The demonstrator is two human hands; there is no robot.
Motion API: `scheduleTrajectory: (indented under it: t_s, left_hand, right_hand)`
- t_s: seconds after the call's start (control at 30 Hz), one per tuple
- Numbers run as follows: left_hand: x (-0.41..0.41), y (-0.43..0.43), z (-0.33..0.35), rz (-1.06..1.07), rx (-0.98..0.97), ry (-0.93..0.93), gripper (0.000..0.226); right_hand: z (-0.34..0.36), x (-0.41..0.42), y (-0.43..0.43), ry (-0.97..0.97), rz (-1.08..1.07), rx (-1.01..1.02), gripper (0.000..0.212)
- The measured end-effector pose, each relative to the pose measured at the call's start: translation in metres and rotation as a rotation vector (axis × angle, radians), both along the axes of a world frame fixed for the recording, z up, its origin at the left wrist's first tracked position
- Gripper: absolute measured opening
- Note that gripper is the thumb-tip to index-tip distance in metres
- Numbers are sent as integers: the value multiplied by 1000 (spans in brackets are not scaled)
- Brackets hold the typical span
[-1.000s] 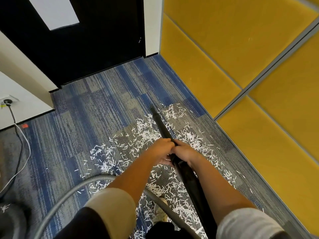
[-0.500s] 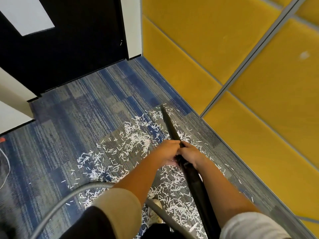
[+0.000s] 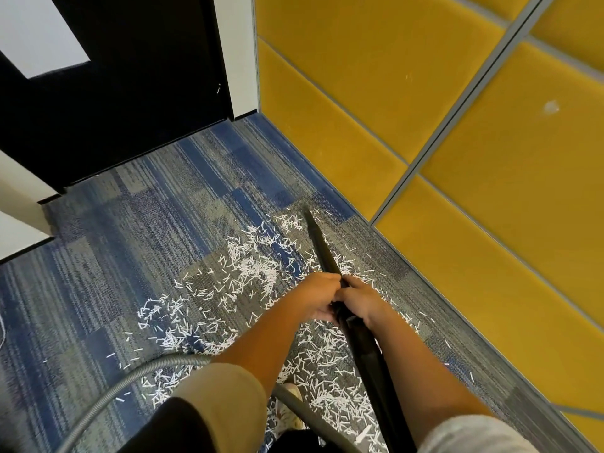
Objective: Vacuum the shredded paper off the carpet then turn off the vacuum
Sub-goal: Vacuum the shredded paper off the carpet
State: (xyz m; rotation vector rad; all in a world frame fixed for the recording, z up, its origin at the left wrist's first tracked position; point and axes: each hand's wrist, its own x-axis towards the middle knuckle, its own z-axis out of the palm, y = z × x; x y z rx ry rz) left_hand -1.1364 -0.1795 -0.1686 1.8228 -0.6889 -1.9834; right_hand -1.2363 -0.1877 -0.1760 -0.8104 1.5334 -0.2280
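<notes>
White shredded paper (image 3: 248, 273) lies scattered over the blue and grey carpet (image 3: 147, 223), from the middle of the floor down to my feet. A long black vacuum wand (image 3: 322, 246) slants up from bottom right, its narrow tip resting among the far scraps near the wall. My left hand (image 3: 318, 297) and my right hand (image 3: 361, 300) both grip the wand side by side at its middle. A grey ribbed hose (image 3: 130, 380) curves across the lower left behind my left arm.
A yellow padded wall (image 3: 457, 158) runs along the right, meeting the carpet close to the wand tip. A black door (image 3: 130, 86) stands at the back with white wall at the left. A shoe (image 3: 289, 410) shows below my arms.
The view has swung to the right, so the vacuum body, cable and wall socket at left left the frame. The wand tip slid toward the yellow wall; both hands kept their grip.
</notes>
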Motion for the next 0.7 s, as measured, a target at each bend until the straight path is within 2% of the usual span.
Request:
scheduleTrajectory:
  t_s: [0.1, 0.27, 0.5, 0.7]
  left_hand:
    - [-7, 5, 0, -34, -3, 13, 29]
    - [-24, 12, 0, -120, -20, -44, 36]
    - [-36, 20, 2, -206, -49, -2, 36]
    - [-32, 26, 1, -216, -19, -8, 33]
  right_hand:
    - [1, -5, 6, -19, -29, 5, 46]
    - [9, -18, 18, -13, -70, -3, 38]
    - [7, -31, 30, 10, -109, -38, 36]
    - [5, -29, 39, 12, -68, -9, 46]
